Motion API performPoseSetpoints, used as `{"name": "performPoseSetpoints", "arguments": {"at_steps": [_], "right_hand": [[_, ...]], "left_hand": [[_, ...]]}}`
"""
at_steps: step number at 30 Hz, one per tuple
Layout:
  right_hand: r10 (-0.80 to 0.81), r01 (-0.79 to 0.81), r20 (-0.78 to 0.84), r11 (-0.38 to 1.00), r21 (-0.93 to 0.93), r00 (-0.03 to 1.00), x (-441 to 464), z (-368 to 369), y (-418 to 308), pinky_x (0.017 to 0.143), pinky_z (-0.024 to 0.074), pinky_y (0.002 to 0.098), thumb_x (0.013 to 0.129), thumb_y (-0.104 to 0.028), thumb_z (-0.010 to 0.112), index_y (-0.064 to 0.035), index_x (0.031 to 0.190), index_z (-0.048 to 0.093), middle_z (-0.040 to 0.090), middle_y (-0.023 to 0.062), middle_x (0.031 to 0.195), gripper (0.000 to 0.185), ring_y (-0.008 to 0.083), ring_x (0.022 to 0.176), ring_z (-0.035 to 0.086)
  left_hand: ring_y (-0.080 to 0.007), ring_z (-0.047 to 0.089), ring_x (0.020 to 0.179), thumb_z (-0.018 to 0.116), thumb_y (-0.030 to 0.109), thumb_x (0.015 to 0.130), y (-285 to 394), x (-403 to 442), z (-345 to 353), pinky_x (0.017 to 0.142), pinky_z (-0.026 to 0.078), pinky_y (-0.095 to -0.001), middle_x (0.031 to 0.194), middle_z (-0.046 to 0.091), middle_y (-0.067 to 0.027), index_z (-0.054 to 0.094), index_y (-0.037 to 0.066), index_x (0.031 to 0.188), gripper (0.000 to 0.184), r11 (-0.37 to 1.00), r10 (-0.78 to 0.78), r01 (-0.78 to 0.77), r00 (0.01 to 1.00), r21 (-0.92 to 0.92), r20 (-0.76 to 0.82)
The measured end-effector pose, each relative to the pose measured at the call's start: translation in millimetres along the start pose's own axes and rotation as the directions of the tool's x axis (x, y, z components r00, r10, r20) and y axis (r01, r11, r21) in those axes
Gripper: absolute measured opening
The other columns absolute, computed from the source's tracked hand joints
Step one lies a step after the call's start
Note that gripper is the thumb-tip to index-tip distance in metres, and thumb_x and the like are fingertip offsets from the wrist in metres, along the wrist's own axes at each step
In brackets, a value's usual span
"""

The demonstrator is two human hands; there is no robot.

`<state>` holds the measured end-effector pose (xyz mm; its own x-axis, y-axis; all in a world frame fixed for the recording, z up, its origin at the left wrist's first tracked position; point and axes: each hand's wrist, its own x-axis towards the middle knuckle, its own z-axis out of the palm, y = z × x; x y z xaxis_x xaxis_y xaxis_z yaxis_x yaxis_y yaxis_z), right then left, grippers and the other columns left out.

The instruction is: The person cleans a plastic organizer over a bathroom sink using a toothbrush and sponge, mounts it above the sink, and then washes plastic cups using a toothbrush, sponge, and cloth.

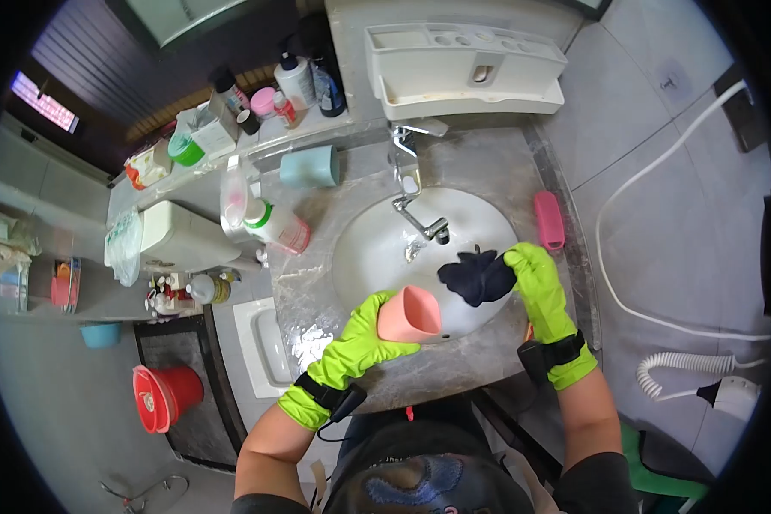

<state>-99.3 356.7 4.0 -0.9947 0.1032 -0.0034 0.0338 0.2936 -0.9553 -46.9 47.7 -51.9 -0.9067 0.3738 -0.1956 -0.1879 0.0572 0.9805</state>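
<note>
My left hand [349, 344], in a bright green rubber glove, is wrapped round a pink cup [407, 315] at the front edge of the sink. The cup is tilted, its mouth facing right. Gloved the same way, my right hand [538, 287] pinches one side of a dark cloth [475, 279], which hangs crumpled over the right part of the white oval basin [358, 250]. Above the basin the chrome faucet [420, 218] reaches in, and its spout end is close to the cloth.
On the grey counter [317, 274] lie a light blue cup [309, 167], a white bottle with a green collar [278, 229] and a pink oblong case [549, 220]. A white rack [471, 73] stands behind the faucet. Several bottles line the back ledge. A red bucket [170, 398] is at left.
</note>
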Motion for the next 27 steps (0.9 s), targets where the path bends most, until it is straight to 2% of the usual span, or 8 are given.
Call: {"name": "performPoseSetpoints", "arguments": {"at_steps": [6, 10, 12, 13, 18, 21, 25, 27], "right_hand": [[0.08, -0.088, 0.155, 0.995, 0.043, 0.985, -25.2, 5.5, 17.9, 0.086, 0.051, 0.036, 0.096, -0.011, 0.064, -0.0016, 0.104, 0.071, 0.07, 0.0106, 0.103, 0.014, 0.0256, 0.095, 0.065], [-0.371, 0.465, 0.595, 0.885, -0.005, 0.713, -26.8, 29.8, 37.2, 0.09, 0.05, 0.041, 0.094, -0.017, 0.062, -0.0045, 0.105, 0.073, 0.071, 0.0137, 0.104, 0.02, 0.033, 0.1, 0.064], [-0.292, 0.351, 0.747, 0.933, 0.083, 0.597, -23.2, 45.7, 64.6, 0.087, 0.052, 0.0387, 0.094, -0.022, 0.067, -0.0023, 0.109, 0.072, 0.073, 0.0146, 0.1, 0.026, 0.031, 0.092, 0.068], [0.163, 0.108, 0.847, 0.962, -0.25, 0.506, -6.7, 54.9, 19.5, 0.086, 0.0517, 0.0423, 0.094, -0.027, 0.06, -0.0087, 0.109, 0.074, 0.073, 0.0135, 0.109, 0.027, 0.0319, 0.101, 0.067], [0.325, 0.403, 0.727, 0.662, -0.632, 0.605, 54.3, 95.4, 90.0, 0.096, 0.0513, 0.0437, 0.094, -0.032, 0.057, -0.017, 0.127, 0.07, 0.07, 0.015, 0.121, 0.039, 0.0356, 0.111, 0.066], [0.491, 0.135, 0.476, 0.579, -0.804, 0.73, 55.8, 123.8, 123.7, 0.099, 0.0497, 0.0468, 0.091, -0.032, 0.061, -0.0134, 0.134, 0.066, 0.066, 0.0237, 0.126, 0.048, 0.0376, 0.118, 0.063], [0.431, 0.361, 0.602, 0.519, -0.775, 0.672, 70.1, 117.0, 130.8, 0.091, 0.0528, 0.0467, 0.088, -0.027, 0.06, -0.0102, 0.119, 0.073, 0.068, 0.0198, 0.12, 0.037, 0.0386, 0.111, 0.065], [0.054, 0.443, 0.622, 0.654, -0.613, 0.781, 62.5, 93.7, 142.6, 0.085, 0.0534, 0.0476, 0.087, -0.02, 0.056, -0.0091, 0.102, 0.073, 0.07, 0.015, 0.109, 0.025, 0.0381, 0.103, 0.066]], "left_hand": [[-0.0181, 0.057, 0.123, 0.095, 0.007, 0.065, 1.7, -10.9, -18.5, 0.105, 0.048, -0.0362, 0.133, 0.062, -0.0045, 0.055, 0.009, 0.137, 0.083, 0.96, -0.175, 0.198, 0.976, -0.196, 0.126], [-0.0175, 0.058, 0.124, 0.097, 0.007, 0.063, 34.7, -11.1, -14.1, 0.105, 0.048, -0.0349, 0.134, 0.062, -0.0034, 0.054, 0.01, 0.138, 0.087, 0.903, -0.224, 0.256, 0.966, -0.344, 0.13], [-0.0176, 0.057, 0.125, 0.095, 0.003, 0.063, 35.5, -10.6, -13.7, 0.106, 0.048, -0.0359, 0.136, 0.06, -0.0034, 0.051, 0.011, 0.141, 0.09, 0.928, -0.185, 0.205, 0.978, -0.312, 0.091], [-0.0178, 0.057, 0.125, 0.095, 0.003, 0.063, 35.3, -9.7, -13.0, 0.107, 0.048, -0.0362, 0.136, 0.06, -0.0035, 0.05, 0.011, 0.141, 0.091, 0.935, -0.176, 0.189, 0.982, -0.299, 0.07], [-0.0193, 0.056, 0.127, 0.096, 0.004, 0.063, 16.4, -15.4, -8.2, 0.108, 0.047, -0.038, 0.137, 0.058, -0.0045, 0.048, 0.011, 0.141, 0.093, 0.972, -0.111, 0.108, 0.994, -0.208, -0.001], [-0.0197, 0.055, 0.129, 0.098, 0.007, 0.062, 4.9, -24.0, -7.8, 0.108, 0.047, -0.0382, 0.14, 0.056, -0.0054, 0.048, 0.01, 0.142, 0.094, 0.984, -0.083, 0.075, 0.996, -0.164, -0.042], [-0.0196, 0.056, 0.126, 0.097, 0.008, 0.064, 3.5, -32.1, -9.5, 0.107, 0.048, -0.0377, 0.138, 0.058, -0.0059, 0.047, 0.008, 0.142, 0.093, 0.97, -0.109, 0.089, 0.991, -0.226, -0.075], [-0.0195, 0.057, 0.125, 0.096, 0.007, 0.065, -4.7, -33.8, -11.6, 0.106, 0.049, -0.0373, 0.138, 0.058, -0.0063, 0.047, 0.008, 0.142, 0.092, 0.972, -0.092, 0.067, 0.991, -0.223, -0.101]]}}
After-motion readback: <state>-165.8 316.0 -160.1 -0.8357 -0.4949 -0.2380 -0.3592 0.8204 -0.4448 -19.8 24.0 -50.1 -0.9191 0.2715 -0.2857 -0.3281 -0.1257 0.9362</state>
